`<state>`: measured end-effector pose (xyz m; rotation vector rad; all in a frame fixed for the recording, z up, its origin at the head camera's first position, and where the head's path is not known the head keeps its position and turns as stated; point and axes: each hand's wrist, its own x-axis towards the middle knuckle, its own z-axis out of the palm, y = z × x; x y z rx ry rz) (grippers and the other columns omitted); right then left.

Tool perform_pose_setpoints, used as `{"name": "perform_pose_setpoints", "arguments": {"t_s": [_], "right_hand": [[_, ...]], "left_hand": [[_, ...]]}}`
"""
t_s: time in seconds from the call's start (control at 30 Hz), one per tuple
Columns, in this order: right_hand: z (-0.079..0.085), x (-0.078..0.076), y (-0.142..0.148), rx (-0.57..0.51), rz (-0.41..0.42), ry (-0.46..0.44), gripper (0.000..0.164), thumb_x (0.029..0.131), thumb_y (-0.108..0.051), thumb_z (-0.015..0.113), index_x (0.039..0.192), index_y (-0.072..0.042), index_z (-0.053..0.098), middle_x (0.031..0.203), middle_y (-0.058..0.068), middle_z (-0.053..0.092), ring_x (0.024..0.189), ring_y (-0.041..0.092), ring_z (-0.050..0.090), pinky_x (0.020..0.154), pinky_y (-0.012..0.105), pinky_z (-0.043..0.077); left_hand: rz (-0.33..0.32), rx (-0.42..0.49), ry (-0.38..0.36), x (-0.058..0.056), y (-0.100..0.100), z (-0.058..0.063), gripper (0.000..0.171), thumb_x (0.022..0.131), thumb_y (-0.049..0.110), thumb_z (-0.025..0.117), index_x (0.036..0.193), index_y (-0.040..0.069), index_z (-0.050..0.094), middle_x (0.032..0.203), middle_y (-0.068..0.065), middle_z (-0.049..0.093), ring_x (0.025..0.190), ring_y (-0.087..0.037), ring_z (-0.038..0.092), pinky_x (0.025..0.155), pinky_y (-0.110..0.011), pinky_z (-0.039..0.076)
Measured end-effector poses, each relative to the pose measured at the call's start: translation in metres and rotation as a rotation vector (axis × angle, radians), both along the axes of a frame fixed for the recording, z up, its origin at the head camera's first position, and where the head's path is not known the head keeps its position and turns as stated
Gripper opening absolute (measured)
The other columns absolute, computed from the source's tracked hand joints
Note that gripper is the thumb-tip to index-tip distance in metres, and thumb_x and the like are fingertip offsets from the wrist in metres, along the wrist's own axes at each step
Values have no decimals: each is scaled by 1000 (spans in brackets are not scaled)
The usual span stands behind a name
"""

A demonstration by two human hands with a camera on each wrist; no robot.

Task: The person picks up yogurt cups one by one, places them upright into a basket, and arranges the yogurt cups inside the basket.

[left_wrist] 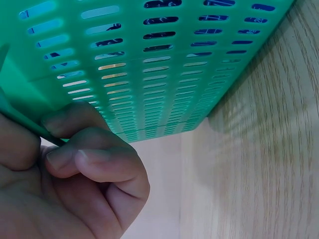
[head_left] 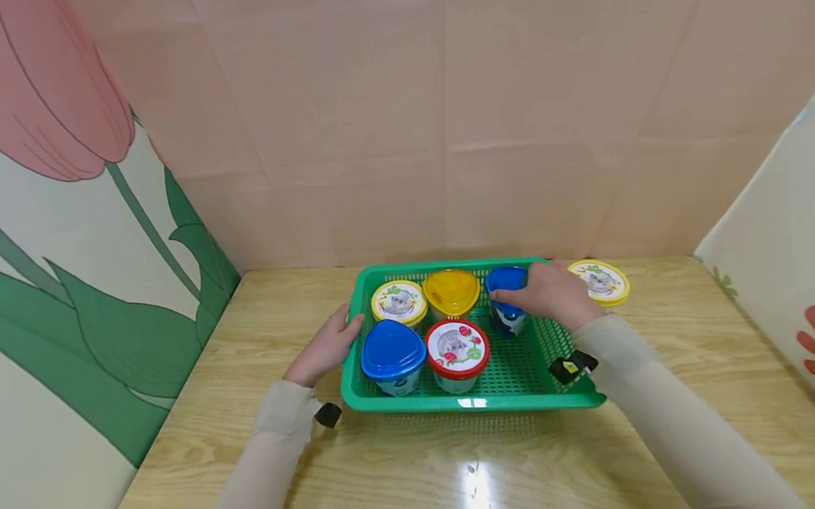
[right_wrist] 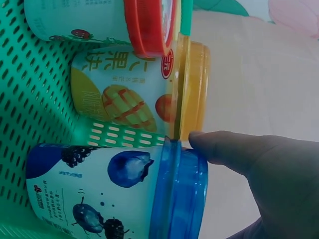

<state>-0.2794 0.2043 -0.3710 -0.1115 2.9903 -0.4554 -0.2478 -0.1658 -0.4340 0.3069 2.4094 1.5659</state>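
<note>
My left hand [head_left: 325, 347] grips the left rim of a green slotted plastic basket [head_left: 475, 402], fingers curled over the edge in the left wrist view. At the basket's right part, my right hand [head_left: 555, 295] holds a jar with a blue lid [right_wrist: 94, 191] by its top. Blueberries and blackberries are printed on this jar, which stands inside the basket. The right thumb [right_wrist: 224, 149] touches the lid's edge; the other fingers are mostly hidden. Beside that jar stands one with an orange-yellow lid [head_left: 452, 292] and a mango print.
Also in the basket are a second blue-lidded jar [head_left: 393, 350], a red-rimmed jar [head_left: 458, 347] and a yellow-rimmed jar [head_left: 399, 301]. A round yellow-rimmed lid [head_left: 601, 280] shows behind the right hand. The wooden table [head_left: 395, 476] meets a covered wall [head_left: 441, 126] at the back.
</note>
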Motion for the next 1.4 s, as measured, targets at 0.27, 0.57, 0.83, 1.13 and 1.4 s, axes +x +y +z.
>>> {"name": "perform_pose_setpoints", "arguments": {"t_s": [0.27,0.57,0.83,1.13,1.4], "right_hand": [[-2,-2,1,-3,-7,23,81,84,-75,59,100,4,58,98,21,53,95,37,47,58,39,46],[-2,0,2,3,-9,-3,86,82,-77,59,105,6,58,101,22,53,96,38,46,58,39,47],[1,2,2,-2,-1,-5,90,80,-77,61,110,7,57,102,23,54,97,38,46,59,38,47],[7,2,9,-29,0,18,77,79,-80,58,85,-3,55,82,12,50,82,33,50,57,36,43],[13,6,18,-82,-24,17,78,80,-81,58,87,-4,47,80,10,41,77,29,47,55,34,36]], "left_hand": [[2,-9,14,-1,0,0,51,111,27,31,157,5,21,116,-18,63,81,-19,71,76,-36,60],[6,1,5,2,1,1,51,111,29,31,157,9,22,121,-17,61,84,-20,71,76,-36,60],[13,-10,-5,3,1,3,52,111,30,31,158,10,21,122,-16,61,83,-20,71,75,-36,60],[-2,0,7,3,-1,3,52,111,28,32,157,7,21,122,-17,61,81,-20,71,73,-37,60],[-15,-4,10,1,-2,0,53,111,28,32,158,7,20,123,-19,60,81,-19,71,73,-36,60]]}}
